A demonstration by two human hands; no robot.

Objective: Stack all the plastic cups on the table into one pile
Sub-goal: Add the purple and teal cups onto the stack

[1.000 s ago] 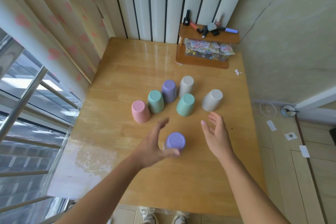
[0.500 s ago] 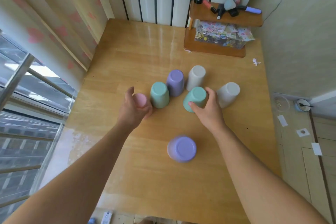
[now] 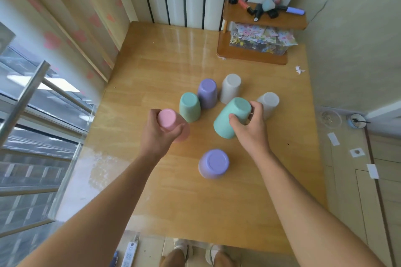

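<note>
Several plastic cups stand upside down on the wooden table (image 3: 217, 212). My left hand (image 3: 159, 134) grips the pink cup (image 3: 167, 118) and holds it lifted and tilted. My right hand (image 3: 249, 130) grips a green cup (image 3: 232, 117), also raised and tilted. A purple cup (image 3: 213, 163) stands alone nearest me, between my forearms. Behind my hands stand another green cup (image 3: 189, 106), a second purple cup (image 3: 207, 92) and a grey cup (image 3: 231, 88). Another grey cup (image 3: 268, 104) stands just right of my right hand.
A small wooden shelf (image 3: 251, 56) with stickers and small bottles stands at the table's far right. A scrap of paper (image 3: 299, 70) lies near the right edge. A window railing (image 3: 26, 102) runs along the left. My feet show below the table's near edge.
Both hands left the near purple cup and reached to the row. The left hand took hold of the pink cup, the right the green cup, and both cups now are lifted and tilted.
</note>
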